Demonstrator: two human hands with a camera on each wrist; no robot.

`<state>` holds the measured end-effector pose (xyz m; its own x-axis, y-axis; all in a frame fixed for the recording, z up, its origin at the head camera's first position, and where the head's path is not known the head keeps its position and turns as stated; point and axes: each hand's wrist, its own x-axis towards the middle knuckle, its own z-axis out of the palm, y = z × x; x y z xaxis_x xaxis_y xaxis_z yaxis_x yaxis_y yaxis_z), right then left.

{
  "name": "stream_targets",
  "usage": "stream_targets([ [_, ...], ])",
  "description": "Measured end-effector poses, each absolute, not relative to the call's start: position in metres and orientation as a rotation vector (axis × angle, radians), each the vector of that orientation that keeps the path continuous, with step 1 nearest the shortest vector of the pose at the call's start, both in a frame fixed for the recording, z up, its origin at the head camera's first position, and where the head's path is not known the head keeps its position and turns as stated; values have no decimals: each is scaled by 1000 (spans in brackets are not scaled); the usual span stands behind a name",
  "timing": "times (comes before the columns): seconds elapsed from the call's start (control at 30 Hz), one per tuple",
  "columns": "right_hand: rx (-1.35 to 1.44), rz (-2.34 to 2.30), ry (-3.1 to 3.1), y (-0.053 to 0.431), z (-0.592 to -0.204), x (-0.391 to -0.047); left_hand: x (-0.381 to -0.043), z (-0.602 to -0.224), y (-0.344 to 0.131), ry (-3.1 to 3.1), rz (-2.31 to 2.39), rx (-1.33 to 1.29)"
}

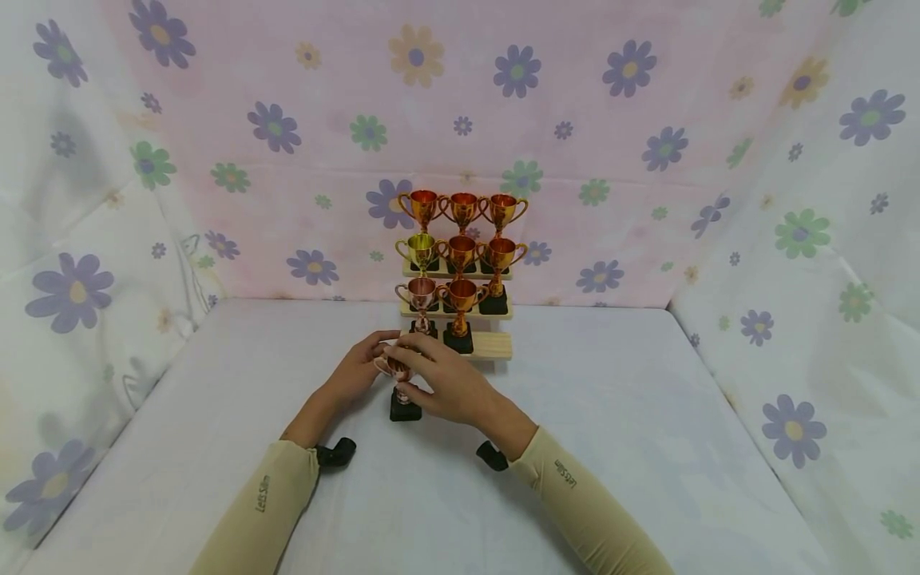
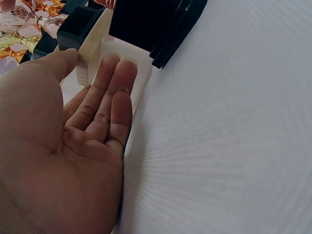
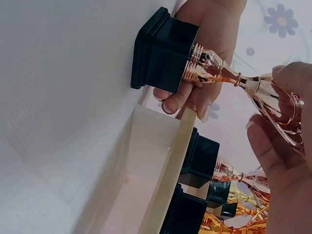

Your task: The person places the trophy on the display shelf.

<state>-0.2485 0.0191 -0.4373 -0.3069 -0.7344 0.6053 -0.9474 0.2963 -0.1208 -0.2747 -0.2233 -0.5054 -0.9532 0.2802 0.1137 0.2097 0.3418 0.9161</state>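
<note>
My right hand (image 1: pixel 456 387) grips a small rose-gold trophy (image 3: pixel 204 66) by its cup, with the thumb and fingers around it. The trophy's square black base (image 1: pixel 406 406) points down, in front of the left end of a stepped wooden stand (image 1: pixel 493 345). At that end is my left hand (image 1: pixel 352 369), fingers fairly straight, with the thumb (image 2: pixel 66 63) at the edge of the lowest step in the left wrist view. Beside the right hand, a pinkish trophy (image 1: pixel 422 297) and an orange-gold one (image 1: pixel 461 298) stand on the lowest step.
On the two upper steps stand several more trophies, mostly orange-gold, with a yellow-gold one (image 1: pixel 422 249) at the left of the middle step. A white cloth (image 1: pixel 611 415) covers the table. Flowered curtains (image 1: pixel 460 88) enclose it at the back and sides.
</note>
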Motion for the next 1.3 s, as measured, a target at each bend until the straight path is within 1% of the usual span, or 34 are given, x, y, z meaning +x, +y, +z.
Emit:
stream_targets([
  [0.43, 1560, 739, -2114, 23, -430, -250, -276, -507, -225, 2528, 1692, 469],
  [0.63, 1549, 774, -2129, 27, -421, -248, -278, -506, -224, 2508, 1700, 523],
  [1.3, 1564, 730, -2109, 46, -391, -243, -278, -506, -223, 2486, 1725, 500],
])
